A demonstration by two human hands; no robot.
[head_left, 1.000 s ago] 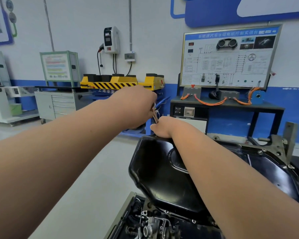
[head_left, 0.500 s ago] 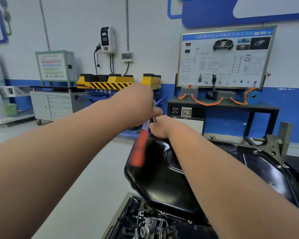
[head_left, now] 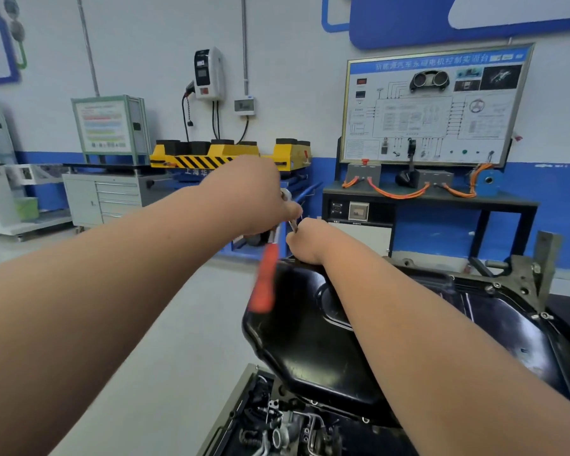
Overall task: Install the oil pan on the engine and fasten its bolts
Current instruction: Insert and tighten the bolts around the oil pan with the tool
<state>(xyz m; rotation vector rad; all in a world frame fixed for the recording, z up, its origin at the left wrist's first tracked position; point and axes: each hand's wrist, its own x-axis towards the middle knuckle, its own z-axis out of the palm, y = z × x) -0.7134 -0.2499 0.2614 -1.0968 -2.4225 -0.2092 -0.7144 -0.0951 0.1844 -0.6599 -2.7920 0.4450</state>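
While left fingers and right fingers clasp the ratchet, oil pan lies beneath.

Up and right of the right hand, the blue header strip of the metal-framed white wiring-diagram board carries blurred white Chinese characters, seemingly 新能源汽车永磁电机控制实训台. Just beyond the left hand, the blue metal lift frame shows 上海华, the rest hidden.
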